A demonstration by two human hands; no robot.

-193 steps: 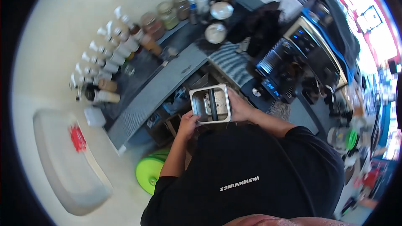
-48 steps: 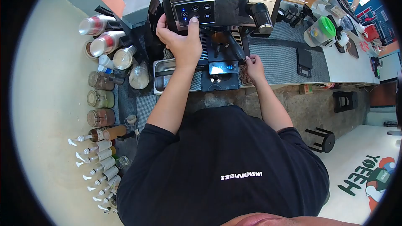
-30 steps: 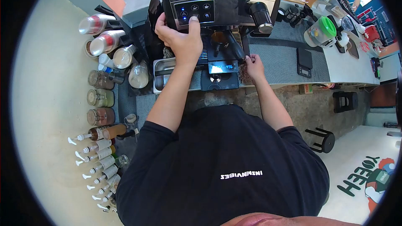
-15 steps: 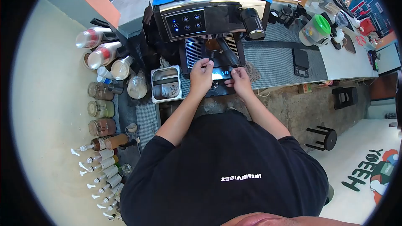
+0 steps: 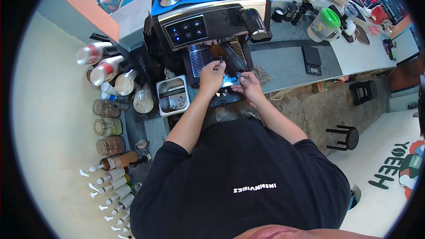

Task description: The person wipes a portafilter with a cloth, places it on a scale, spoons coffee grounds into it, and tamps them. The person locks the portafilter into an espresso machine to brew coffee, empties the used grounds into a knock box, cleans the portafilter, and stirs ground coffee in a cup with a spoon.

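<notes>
A small scale [image 5: 231,79] with a lit blue display sits at the front of the espresso machine [image 5: 195,31]. My right hand [image 5: 249,87] grips the scale's right edge between thumb and fingers. At the scale's left side is my left hand [image 5: 211,78], its thumb and forefinger pinched together near a dark piece below the spout; what they hold is unclear. A portafilter [image 5: 233,58] is locked into the machine, its black handle pointing toward me. Something brown [image 5: 217,52] shows beneath it, partly hidden.
Left of the machine stands a steel knock box [image 5: 173,97]. Jars [image 5: 107,126], stacked cups [image 5: 106,71] and several pump bottles line the wall. To the right are a second black scale [image 5: 312,60] and a green-lidded pitcher [image 5: 324,24]. Coffee grounds [image 5: 261,75] lie beside the machine.
The scale's displayed digits have changed. My right hand has shifted slightly inward and now closes on the scale's edge. The view has tilted and shifted a little.
</notes>
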